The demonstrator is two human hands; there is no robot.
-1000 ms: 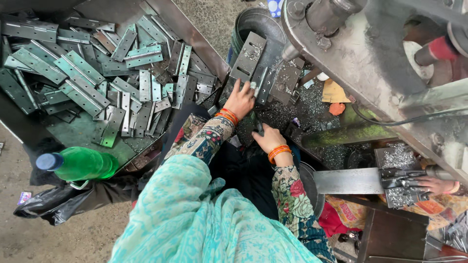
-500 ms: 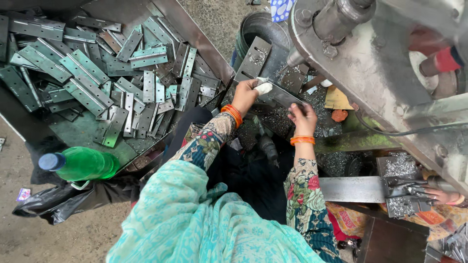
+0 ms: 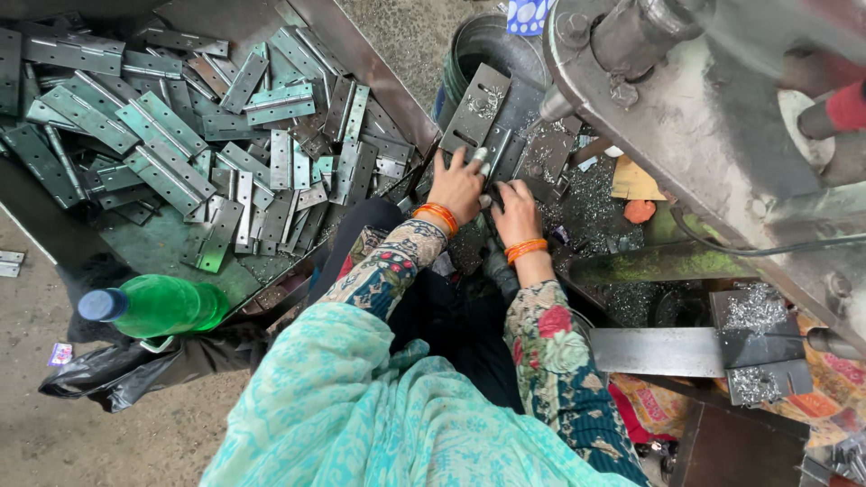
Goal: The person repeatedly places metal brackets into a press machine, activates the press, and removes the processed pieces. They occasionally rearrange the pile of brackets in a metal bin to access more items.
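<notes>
1. Both hands have come together since a moment ago: left hand point(image 3: 458, 185) and right hand point(image 3: 516, 209) now grip a grey hinge plate point(image 3: 494, 160).
2. That plate lies on the littered worktop point(image 3: 591, 194), beside the machine point(image 3: 713, 135).

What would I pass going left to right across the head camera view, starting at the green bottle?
Green bottle → tray of flat metal hinge plates → left hand → right hand → orange lump among the metal shavings → grey machine body
</notes>
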